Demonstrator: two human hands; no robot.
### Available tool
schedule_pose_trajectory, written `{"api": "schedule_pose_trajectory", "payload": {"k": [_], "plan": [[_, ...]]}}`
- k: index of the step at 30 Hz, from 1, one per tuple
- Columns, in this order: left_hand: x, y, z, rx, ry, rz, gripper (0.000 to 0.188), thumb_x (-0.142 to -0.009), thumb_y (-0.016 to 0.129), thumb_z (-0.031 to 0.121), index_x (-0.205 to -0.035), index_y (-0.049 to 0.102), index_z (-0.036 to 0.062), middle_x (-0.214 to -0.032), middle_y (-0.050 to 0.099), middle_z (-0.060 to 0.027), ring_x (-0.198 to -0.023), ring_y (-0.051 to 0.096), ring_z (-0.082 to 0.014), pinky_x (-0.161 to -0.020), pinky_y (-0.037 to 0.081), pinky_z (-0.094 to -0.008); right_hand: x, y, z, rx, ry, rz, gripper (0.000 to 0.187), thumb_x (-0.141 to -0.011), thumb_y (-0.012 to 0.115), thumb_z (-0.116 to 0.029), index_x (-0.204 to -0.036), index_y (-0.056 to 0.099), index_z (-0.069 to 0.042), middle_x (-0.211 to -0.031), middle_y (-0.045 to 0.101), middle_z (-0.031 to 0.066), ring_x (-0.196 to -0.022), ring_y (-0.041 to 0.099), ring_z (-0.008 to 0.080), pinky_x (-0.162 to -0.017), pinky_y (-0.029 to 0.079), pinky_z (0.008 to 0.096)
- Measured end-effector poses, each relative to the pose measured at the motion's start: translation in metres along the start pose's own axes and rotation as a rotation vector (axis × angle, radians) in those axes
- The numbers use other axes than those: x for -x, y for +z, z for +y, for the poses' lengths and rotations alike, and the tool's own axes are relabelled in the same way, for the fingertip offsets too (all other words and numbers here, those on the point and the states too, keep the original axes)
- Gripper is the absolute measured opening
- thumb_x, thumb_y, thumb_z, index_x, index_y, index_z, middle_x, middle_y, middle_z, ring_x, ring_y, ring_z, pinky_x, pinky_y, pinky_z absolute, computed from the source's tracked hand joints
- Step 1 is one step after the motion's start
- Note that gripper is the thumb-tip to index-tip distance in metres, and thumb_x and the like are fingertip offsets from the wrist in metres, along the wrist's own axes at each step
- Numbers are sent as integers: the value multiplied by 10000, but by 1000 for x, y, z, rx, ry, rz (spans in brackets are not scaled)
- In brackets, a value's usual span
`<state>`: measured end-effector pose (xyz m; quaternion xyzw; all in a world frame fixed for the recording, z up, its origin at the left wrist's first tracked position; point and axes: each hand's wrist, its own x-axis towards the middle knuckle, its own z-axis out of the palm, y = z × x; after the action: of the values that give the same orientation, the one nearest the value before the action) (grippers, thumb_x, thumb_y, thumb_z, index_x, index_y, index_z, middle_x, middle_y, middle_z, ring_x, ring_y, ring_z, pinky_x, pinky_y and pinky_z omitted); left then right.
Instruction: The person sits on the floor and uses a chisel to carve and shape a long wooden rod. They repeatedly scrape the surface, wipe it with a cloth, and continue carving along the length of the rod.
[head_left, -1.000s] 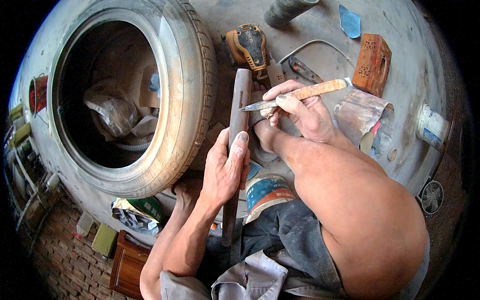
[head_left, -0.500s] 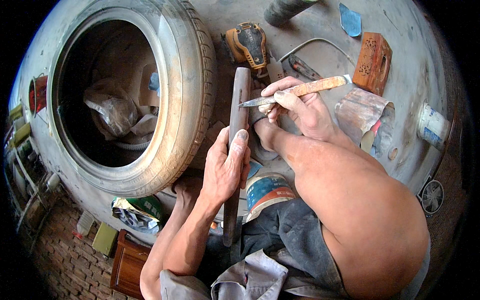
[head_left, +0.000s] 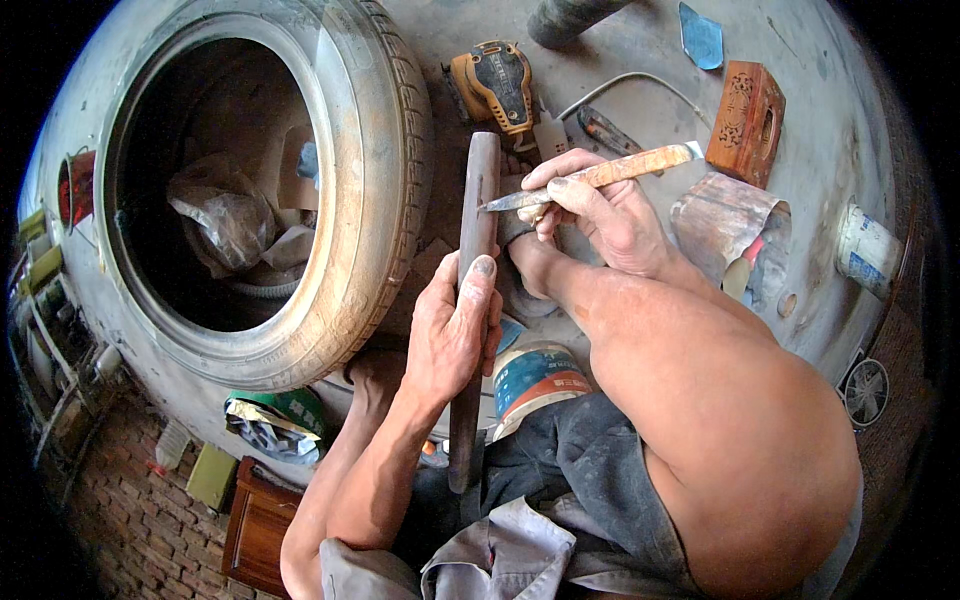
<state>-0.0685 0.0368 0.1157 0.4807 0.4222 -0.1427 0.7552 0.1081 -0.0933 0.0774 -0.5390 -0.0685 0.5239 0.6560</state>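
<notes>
A long dark wooden bar (head_left: 479, 190) stands nearly upright in front of me, its lower end close to my lap. My left hand (head_left: 447, 330) wraps round its middle, thumb lying along the face. In my right hand (head_left: 605, 215) is a slim knife (head_left: 640, 166) with a worn orange-brown handle and a narrow, pointed metal blade. The tip of that blade touches the bar's face above my left hand, beside a short dark mark. My right forearm is mostly hidden behind my raised right knee.
A large tyre (head_left: 370, 200) lies at left with plastic inside its opening. Beyond my hands are an orange-and-black sander (head_left: 500, 85), a cable (head_left: 645, 78) and a carved wooden box (head_left: 738, 120). A paint bucket (head_left: 540, 380) stands between my legs, and a white tub (head_left: 866, 248) at far right.
The blade tip stays on the bar at nearly the same spot, with only a very slight shift of the knife. My left hand keeps its hold.
</notes>
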Motion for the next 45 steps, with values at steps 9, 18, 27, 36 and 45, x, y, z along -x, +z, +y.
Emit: {"api": "schedule_pose_trajectory", "payload": {"k": [9,18,27,36,45], "plan": [[0,0,0,17,-16,-18,556,-1042,502,500,-1339,526,31,-716,480,-11,-503,480,-100,-407,391,-265,1,-3,3,-9,-11,17,241,-1034,533,-178,-1166,643,-9,-963,687,100,-891,646,140,-790,532,282],[-2,0,-4,-6,-5,-20,558,-1042,499,501,-1344,523,32,-719,491,-14,-521,495,-98,-414,402,-265,-1,1,1,-77,-36,94,252,-1042,542,-215,-1170,644,-23,-980,696,93,-852,643,131,-781,541,283],[-4,-6,-3,55,27,-7,384,-1060,460,355,-1275,514,42,-704,519,-35,-473,495,-105,-400,403,-266,-2,-15,8,-189,-147,162,508,-1067,385,-402,-1134,641,31,-1003,684,133,-871,634,183,-819,523,327],[0,-8,5,236,-85,-97,493,-1007,454,353,-1389,494,44,-783,502,-40,-535,499,-130,-431,434,-275,-15,-11,-1,245,-383,175,454,-1073,339,-248,-1382,538,18,-1165,654,148,-1041,604,190,-948,481,331],[2,-7,7,223,-66,-112,481,-1008,442,340,-1393,495,57,-788,510,-47,-538,503,-131,-434,422,-278,-18,-11,-8,455,-262,-21,402,-1050,400,-162,-1392,588,-67,-1048,647,46,-754,501,67,-722,455,231]]}}
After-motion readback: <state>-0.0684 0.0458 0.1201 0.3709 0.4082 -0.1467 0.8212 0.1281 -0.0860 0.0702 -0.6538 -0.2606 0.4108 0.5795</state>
